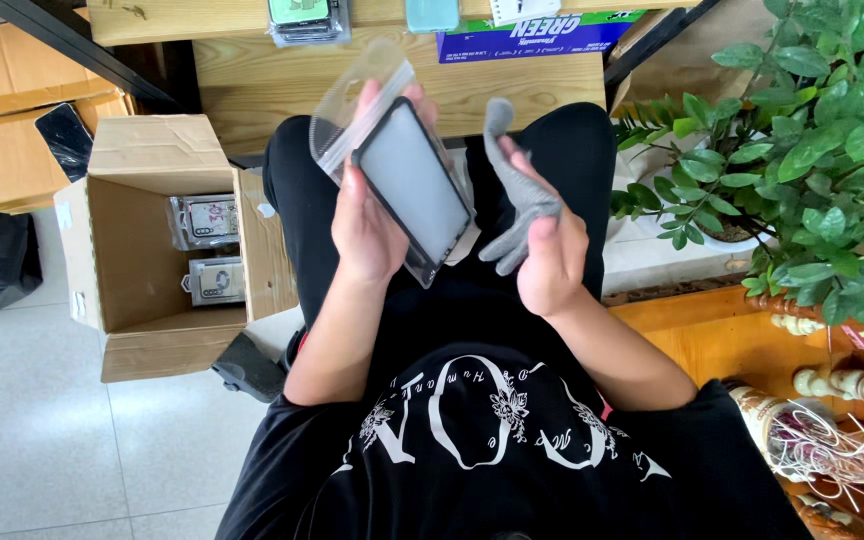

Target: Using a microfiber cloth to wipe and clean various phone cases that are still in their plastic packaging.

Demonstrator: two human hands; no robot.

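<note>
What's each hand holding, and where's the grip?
Left hand holds a phone case in a clear bag, gripped along its left edge. Right hand pinches a grey cloth near its lower end.

An open cardboard box (122, 260) sits left, leafy plant (812, 150) right.

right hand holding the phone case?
No, the right hand holds a grey cloth; the left hand holds the phone case.
</note>
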